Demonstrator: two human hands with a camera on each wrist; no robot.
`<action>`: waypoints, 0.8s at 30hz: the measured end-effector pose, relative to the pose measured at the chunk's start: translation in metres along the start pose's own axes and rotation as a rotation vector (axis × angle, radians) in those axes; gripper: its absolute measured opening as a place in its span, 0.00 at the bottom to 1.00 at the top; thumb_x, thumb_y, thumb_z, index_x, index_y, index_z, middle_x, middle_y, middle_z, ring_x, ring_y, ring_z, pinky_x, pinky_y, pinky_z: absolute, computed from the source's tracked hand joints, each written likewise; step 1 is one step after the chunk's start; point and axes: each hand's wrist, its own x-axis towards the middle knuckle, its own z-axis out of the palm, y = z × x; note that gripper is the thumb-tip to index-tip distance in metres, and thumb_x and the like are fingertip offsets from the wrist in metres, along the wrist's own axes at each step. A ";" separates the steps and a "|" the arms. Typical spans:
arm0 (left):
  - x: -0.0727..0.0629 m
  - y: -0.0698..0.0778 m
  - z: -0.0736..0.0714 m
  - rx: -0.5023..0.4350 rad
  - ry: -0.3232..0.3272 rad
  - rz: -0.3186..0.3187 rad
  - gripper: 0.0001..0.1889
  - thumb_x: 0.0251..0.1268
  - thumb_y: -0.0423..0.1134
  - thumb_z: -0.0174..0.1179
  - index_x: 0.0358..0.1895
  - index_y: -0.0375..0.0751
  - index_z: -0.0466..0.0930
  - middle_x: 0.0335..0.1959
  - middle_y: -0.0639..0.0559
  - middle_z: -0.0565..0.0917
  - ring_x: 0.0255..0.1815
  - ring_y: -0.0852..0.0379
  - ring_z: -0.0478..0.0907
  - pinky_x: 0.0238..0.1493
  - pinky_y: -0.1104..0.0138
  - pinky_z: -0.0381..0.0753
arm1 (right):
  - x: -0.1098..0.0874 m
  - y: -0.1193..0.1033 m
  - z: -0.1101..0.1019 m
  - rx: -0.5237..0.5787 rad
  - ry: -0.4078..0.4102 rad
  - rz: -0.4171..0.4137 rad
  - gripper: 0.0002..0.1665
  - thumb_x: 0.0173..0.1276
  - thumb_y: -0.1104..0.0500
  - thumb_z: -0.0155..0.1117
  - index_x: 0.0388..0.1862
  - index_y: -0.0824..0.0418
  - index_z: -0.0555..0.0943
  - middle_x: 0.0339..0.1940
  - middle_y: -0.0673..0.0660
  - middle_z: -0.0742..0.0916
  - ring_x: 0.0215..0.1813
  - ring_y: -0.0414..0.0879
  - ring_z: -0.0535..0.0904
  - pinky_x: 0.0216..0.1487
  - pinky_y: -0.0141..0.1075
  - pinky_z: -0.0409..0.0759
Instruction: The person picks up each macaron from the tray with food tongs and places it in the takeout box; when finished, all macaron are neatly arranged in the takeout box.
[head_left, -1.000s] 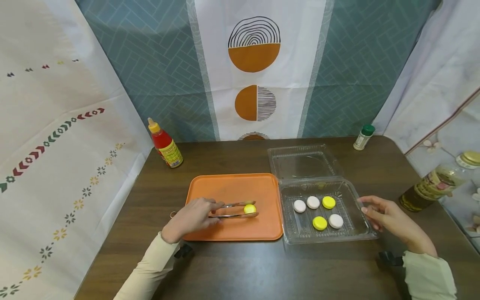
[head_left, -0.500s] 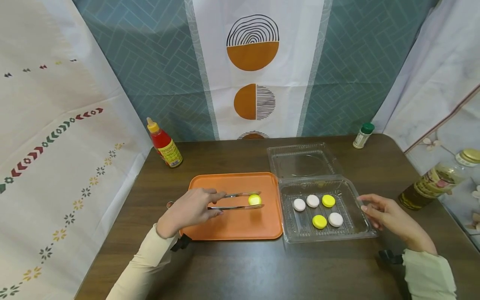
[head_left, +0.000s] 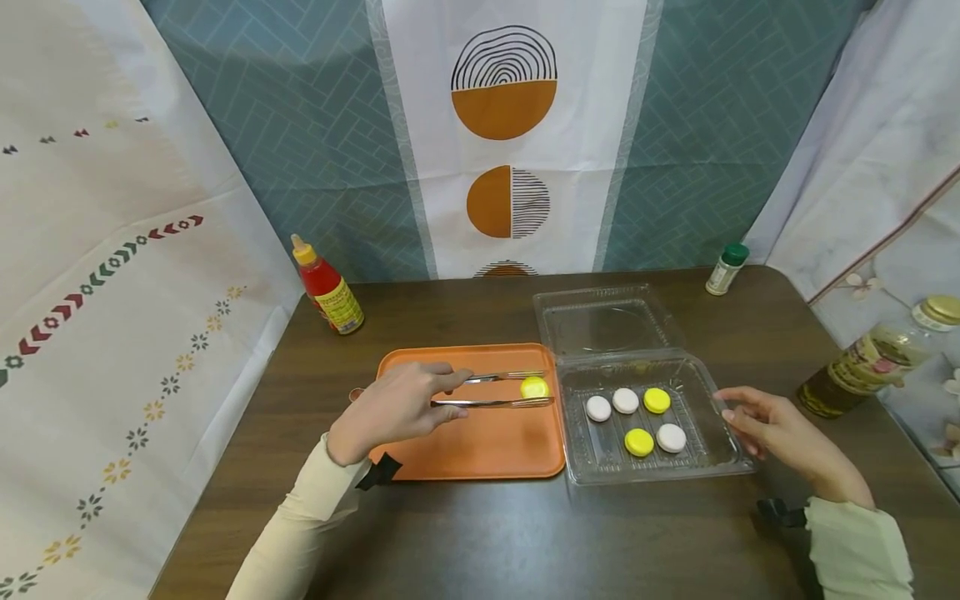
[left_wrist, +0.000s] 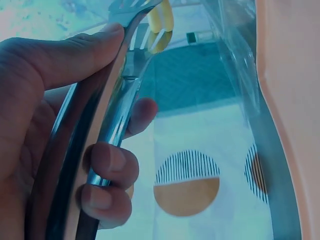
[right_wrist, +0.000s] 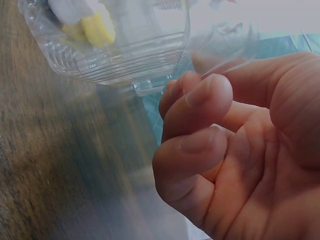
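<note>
Backing a brown wood-grain table (head_left: 600, 542), teal-white cloth (head_left: 517, 153) fills twelve o'clock; left hand (head_left: 397, 407) grips silver tongs (head_left: 495, 404), right hand (head_left: 780, 433) clear plastic box (head_left: 600, 458).

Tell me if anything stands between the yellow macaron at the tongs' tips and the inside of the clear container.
Yes, low edges: the orange tray's right rim and the adjoining side wall of the clear container. The lid is folded back and the right hand is at the opposite edge; neither blocks.
</note>
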 end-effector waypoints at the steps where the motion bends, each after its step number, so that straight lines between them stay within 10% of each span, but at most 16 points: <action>1: 0.003 0.002 0.001 0.001 0.000 0.009 0.22 0.63 0.44 0.72 0.58 0.40 0.84 0.29 0.60 0.76 0.20 0.67 0.65 0.22 0.72 0.67 | 0.000 0.000 0.000 0.002 0.002 -0.005 0.21 0.81 0.66 0.51 0.65 0.78 0.66 0.19 0.56 0.74 0.18 0.47 0.70 0.18 0.38 0.72; 24: 0.069 0.025 0.045 -0.058 -0.189 0.124 0.21 0.67 0.46 0.69 0.58 0.39 0.85 0.39 0.52 0.86 0.33 0.62 0.83 0.30 0.74 0.77 | 0.001 -0.005 -0.001 -0.008 -0.016 0.070 0.23 0.81 0.62 0.53 0.66 0.77 0.66 0.20 0.57 0.75 0.19 0.47 0.71 0.21 0.38 0.74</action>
